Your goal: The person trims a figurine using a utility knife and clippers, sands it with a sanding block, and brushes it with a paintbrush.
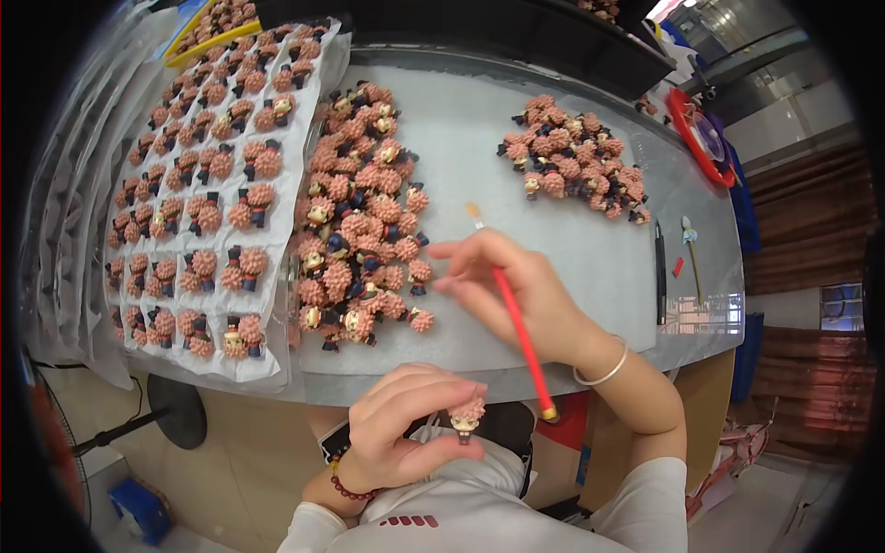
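Observation:
Near the table's front edge, my left hand [401, 426] pinches a small figurine [466, 420] with pink curly hair, upright and facing the camera. My right hand [516, 290] is over the white work surface [452, 157], holding a red-handled brush [521, 341] whose bristles point away from me. Its thumb and index finger are stretched toward a long pile of figurines [364, 221], apart from one another. Whether the fingertips touch a figurine there I cannot tell. A second pile of figurines [576, 152] lies at the back right.
At the left, a white compartment tray [226, 175] holds many figurines beside stacked clear trays [69, 194]. A yellow bin [217, 39] and a black box [479, 35] stand at the back. On the right are a black pen-like tool [660, 272], a thin stick [692, 258] and a red basket [701, 138].

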`<state>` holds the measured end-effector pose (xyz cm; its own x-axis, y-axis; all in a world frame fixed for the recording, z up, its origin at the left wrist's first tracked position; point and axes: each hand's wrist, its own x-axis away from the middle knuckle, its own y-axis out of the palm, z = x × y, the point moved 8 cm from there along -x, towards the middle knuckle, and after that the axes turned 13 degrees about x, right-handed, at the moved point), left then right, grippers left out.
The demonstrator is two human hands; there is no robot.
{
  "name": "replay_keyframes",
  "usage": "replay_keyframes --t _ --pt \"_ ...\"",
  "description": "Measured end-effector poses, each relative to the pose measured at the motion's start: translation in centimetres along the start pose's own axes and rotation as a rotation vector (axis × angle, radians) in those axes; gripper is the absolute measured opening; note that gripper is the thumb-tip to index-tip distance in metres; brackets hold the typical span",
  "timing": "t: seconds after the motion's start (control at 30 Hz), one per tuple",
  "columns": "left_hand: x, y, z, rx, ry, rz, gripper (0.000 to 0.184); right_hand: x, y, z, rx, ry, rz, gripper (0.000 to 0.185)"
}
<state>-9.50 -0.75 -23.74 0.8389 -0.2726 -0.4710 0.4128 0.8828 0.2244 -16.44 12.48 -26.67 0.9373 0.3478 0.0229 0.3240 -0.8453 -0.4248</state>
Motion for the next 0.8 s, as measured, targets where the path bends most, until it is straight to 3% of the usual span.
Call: replay_keyframes --t 0.13,0.3,0.43,0.8 --pt "-0.5 -0.4 0.4 -0.011 0.041 -0.024 0.048 2.9 -2.9 -2.4 -0.052 -0.049 0.271 0.014" --pt "-0.7 -0.1 0.7 -0.079 0.095 -0.067 0.047 7.3 0.6 -3.4 -0.427 -0.034 0.077 0.021" --pt "-0.5 0.4 0.5 -0.103 0.095 -0.106 0.045 8.4 1.7 -2.6 -0.568 -0.022 0.146 0.021" --pt "0.0 0.8 -0.1 -0.085 0.031 -0.144 0.043 9.0 2.1 -2.2 -0.581 -0.085 0.174 0.022"
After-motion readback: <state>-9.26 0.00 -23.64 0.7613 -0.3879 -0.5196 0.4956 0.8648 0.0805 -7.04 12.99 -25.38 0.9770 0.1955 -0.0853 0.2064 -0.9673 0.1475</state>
